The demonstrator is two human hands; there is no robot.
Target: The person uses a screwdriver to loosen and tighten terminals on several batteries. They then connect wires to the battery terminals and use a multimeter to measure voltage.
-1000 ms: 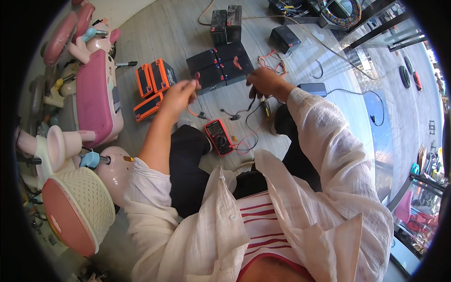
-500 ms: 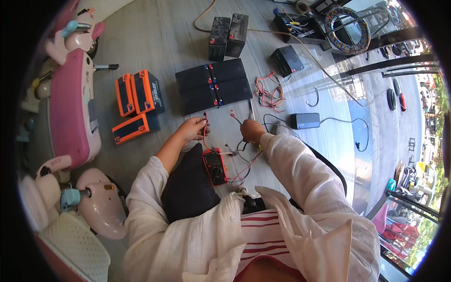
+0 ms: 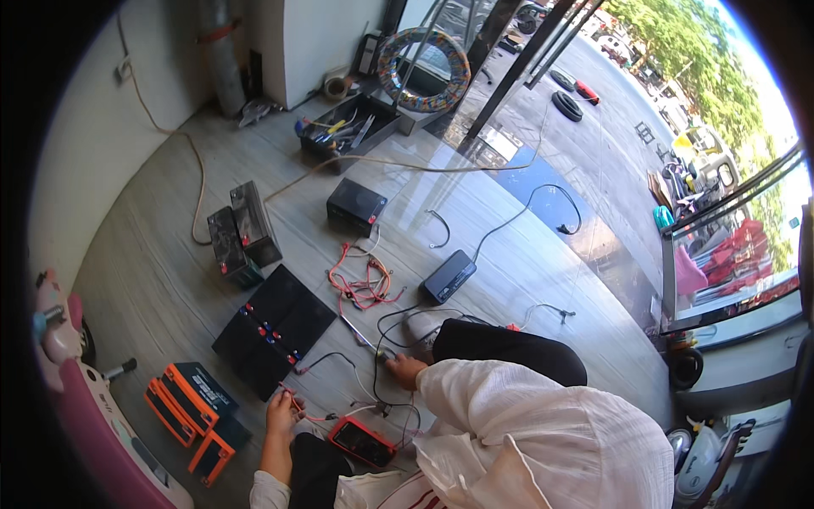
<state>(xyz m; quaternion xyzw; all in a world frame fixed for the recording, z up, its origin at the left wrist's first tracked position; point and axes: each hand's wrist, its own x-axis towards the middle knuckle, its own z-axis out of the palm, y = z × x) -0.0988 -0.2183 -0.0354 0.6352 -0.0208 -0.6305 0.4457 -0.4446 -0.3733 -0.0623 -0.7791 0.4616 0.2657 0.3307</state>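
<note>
My left hand is closed, its fingertips pinching a red test lead beside the near edge of a block of black batteries. Blue and red terminals line the middle of that block. Close to my left hand lies a red-rimmed multimeter with leads running from it. My right hand is low over the floor with its fingers curled. A thin metal rod reaches from near those fingers toward the block's corner; what they grip is hidden. Black cable loops next to that hand.
Orange-and-black batteries stand at left, more black batteries farther off. Red wires lie tangled near a black power adapter. A tool box sits at the back. Glass doors are at right.
The view has swung toward the doorway, so the batteries and my hands appear lower and farther left. My left hand still pinches the red lead; my right hand stays near the rod.
</note>
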